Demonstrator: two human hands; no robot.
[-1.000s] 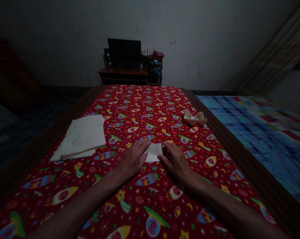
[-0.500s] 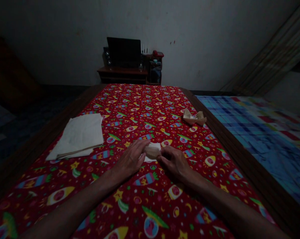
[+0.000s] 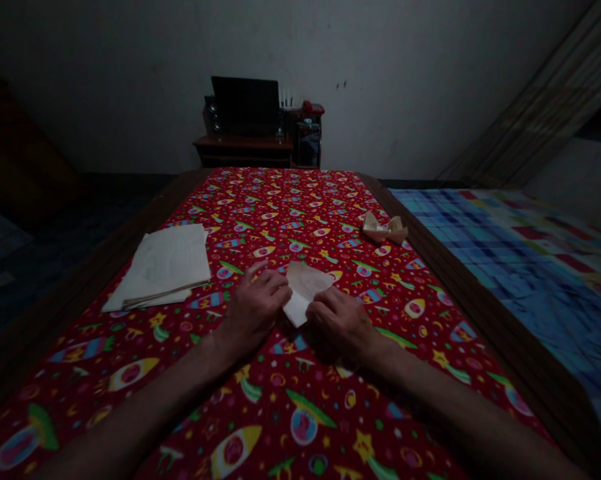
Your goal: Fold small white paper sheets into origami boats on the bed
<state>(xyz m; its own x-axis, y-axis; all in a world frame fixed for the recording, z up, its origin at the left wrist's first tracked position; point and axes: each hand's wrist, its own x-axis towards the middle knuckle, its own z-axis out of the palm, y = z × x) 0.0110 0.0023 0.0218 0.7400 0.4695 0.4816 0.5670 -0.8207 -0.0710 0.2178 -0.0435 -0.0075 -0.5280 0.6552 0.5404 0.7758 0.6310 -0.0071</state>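
Between my two hands is a small folded sheet of paper point(image 3: 300, 303), white on its near part and tan toward the far part, held just over the red patterned cloth point(image 3: 280, 393). My left hand point(image 3: 260, 300) pinches its left edge, thumb and fingers closed. At the paper's right edge, my right hand point(image 3: 338, 317) grips it with curled fingers; its fingertips cover that corner. A folded paper boat point(image 3: 384, 230) in tan paper stands farther off to the right. On the left lies a stack of paper sheets point(image 3: 168, 260).
The red cloth covers a long table with dark wooden edges point(image 3: 425, 267). At the far wall stands a desk point(image 3: 245, 150) with a black monitor point(image 3: 245, 107), speakers and a red telephone point(image 3: 313, 107). A blue checked bedspread point(image 3: 475, 267) spreads on the right.
The folded paper has been turned and opened out, so a larger tan flap now rises at its far side. My left hand has gone from lying over it to pinching its edge.
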